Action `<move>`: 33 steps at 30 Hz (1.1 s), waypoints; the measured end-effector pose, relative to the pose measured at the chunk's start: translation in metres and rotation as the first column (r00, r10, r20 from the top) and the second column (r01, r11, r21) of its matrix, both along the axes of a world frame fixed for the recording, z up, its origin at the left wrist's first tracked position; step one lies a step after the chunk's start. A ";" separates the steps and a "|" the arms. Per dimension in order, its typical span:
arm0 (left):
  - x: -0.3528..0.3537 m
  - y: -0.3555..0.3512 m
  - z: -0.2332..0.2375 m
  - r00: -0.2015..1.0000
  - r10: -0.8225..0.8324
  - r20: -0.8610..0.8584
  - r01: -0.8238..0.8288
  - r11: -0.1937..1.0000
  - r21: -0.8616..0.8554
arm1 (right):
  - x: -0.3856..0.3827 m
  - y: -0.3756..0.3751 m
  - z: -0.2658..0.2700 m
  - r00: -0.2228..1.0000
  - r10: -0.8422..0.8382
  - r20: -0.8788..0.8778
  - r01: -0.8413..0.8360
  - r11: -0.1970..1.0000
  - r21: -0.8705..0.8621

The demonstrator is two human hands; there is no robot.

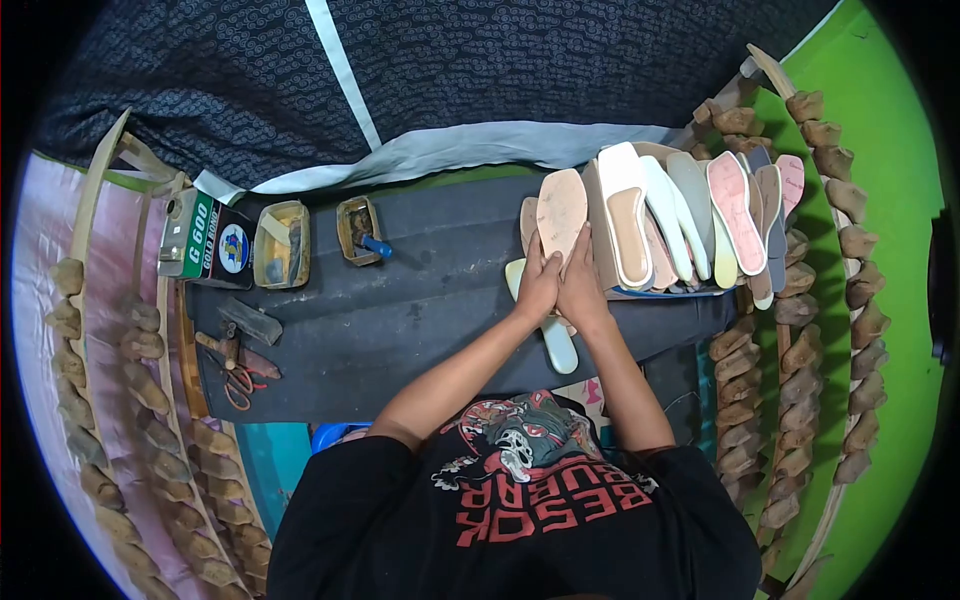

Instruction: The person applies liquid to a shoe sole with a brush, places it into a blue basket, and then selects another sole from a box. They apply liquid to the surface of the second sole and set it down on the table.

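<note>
Both my hands are close together at the right half of the dark work table, wrapped round the lower part of a tan insole (562, 208). My left hand (541, 281) grips its left side, and my right hand (579, 288) grips its right side. Behind it to the left, part of another brown insole (528, 222) shows. A pale insole (561, 348) lies beneath my hands, its middle hidden by them. Just right of my hands stands a box (603, 225) packed with insoles in white, grey, pink and brown.
At the table's left are a glue can (207, 238), a yellowish tub (281, 246), a smaller tub (352, 222) with a blue-handled tool (376, 246), a hammer (228, 345) and red-handled scissors (240, 388). Racks of brown shoe lasts (800, 355) flank both sides. A dark curtain (470, 80) hangs behind.
</note>
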State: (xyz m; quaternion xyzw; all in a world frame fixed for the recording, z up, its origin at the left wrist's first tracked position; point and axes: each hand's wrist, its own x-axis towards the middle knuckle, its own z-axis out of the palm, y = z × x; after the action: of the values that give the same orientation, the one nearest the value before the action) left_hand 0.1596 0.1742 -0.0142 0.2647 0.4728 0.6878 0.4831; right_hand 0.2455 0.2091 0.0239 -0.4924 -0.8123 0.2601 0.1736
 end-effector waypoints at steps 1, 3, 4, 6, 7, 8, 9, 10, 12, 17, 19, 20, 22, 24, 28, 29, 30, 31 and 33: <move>0.001 -0.001 0.002 0.999 -0.022 0.045 0.022 1.000 0.005 | 0.002 -0.002 -0.002 1.000 -0.004 -0.021 0.005 0.999 0.033; 0.002 -0.004 0.008 0.989 -0.065 0.130 0.063 0.998 0.018 | 0.003 -0.005 -0.004 0.999 -0.011 -0.040 0.013 0.999 0.050; 0.003 -0.005 0.010 0.992 -0.062 0.112 0.059 0.998 0.031 | 0.004 -0.007 -0.004 0.999 -0.012 -0.050 0.015 0.998 0.056; 0.003 -0.005 0.011 0.996 -0.048 0.072 0.044 0.997 0.055 | 0.006 -0.010 -0.001 1.000 -0.013 0.013 0.012 0.999 0.032; 0.001 -0.005 0.010 0.997 -0.061 -0.049 0.060 0.998 -0.034 | 0.006 -0.011 0.001 0.999 -0.010 0.045 0.009 1.000 0.019; -0.001 -0.006 0.007 0.982 -0.085 -0.167 0.065 0.990 -0.124 | 0.007 -0.011 -0.001 0.999 0.010 0.050 -0.011 1.000 0.021; -0.001 -0.005 0.000 0.953 -0.119 -0.280 0.059 0.975 -0.213 | 0.008 -0.011 -0.004 0.998 0.030 0.055 -0.031 0.999 0.024; -0.001 -0.003 -0.007 0.952 -0.131 -0.276 0.052 0.960 -0.275 | 0.009 -0.010 -0.008 0.997 0.049 0.059 -0.051 0.998 0.028; -0.002 0.002 -0.016 0.952 -0.148 -0.269 0.032 0.919 -0.392 | 0.009 -0.007 -0.024 0.999 -0.002 -0.045 0.001 0.999 -0.032; 0.004 0.000 -0.011 0.812 -0.135 -0.568 -0.150 0.892 -0.427 | 0.011 -0.002 -0.051 0.967 -0.068 -0.244 0.029 0.987 -0.159; -0.001 -0.004 0.000 0.808 -0.160 -0.566 -0.122 0.895 -0.428 | 0.010 0.002 -0.074 0.851 -0.190 -0.490 0.008 0.937 -0.348; -0.005 -0.005 0.003 0.784 -0.173 -0.596 -0.137 0.888 -0.438 | 0.012 0.001 -0.077 0.852 -0.207 -0.481 0.025 0.934 -0.357; -0.011 -0.006 0.005 0.730 -0.199 -0.653 -0.168 0.875 -0.454 | 0.011 -0.007 -0.056 0.851 -0.243 -0.465 0.060 0.926 -0.373; -0.015 -0.005 0.006 0.763 -0.190 -0.617 -0.148 0.879 -0.453 | 0.010 -0.007 -0.057 0.847 -0.193 -0.496 0.054 0.958 -0.281; -0.012 -0.005 0.000 0.998 -0.006 -0.066 -0.008 0.975 -0.220 | 0.001 -0.010 -0.032 0.733 -0.229 -0.641 -0.001 0.941 -0.338; -0.009 -0.005 -0.002 0.997 0.029 -0.065 -0.040 0.984 -0.173 | -0.001 -0.009 -0.029 0.642 -0.277 -0.715 -0.050 0.915 -0.400; -0.006 -0.006 -0.001 0.996 0.064 -0.062 -0.071 0.989 -0.126 | -0.002 -0.009 -0.022 0.637 -0.255 -0.728 -0.067 0.922 -0.382; -0.004 -0.007 -0.001 0.993 0.099 -0.059 -0.103 0.991 -0.079 | -0.003 -0.010 -0.015 0.631 -0.232 -0.740 -0.085 0.927 -0.364; -0.004 -0.007 0.005 0.989 0.139 -0.045 -0.139 0.990 -0.005 | -0.005 -0.008 -0.019 0.627 -0.195 -0.754 -0.131 0.928 -0.349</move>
State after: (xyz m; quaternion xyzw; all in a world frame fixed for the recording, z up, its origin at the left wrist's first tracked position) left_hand 0.1553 0.1668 -0.0094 0.2443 0.5035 0.7118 0.4244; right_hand 0.2403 0.2014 0.0051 -0.3695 -0.5836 0.5921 0.4150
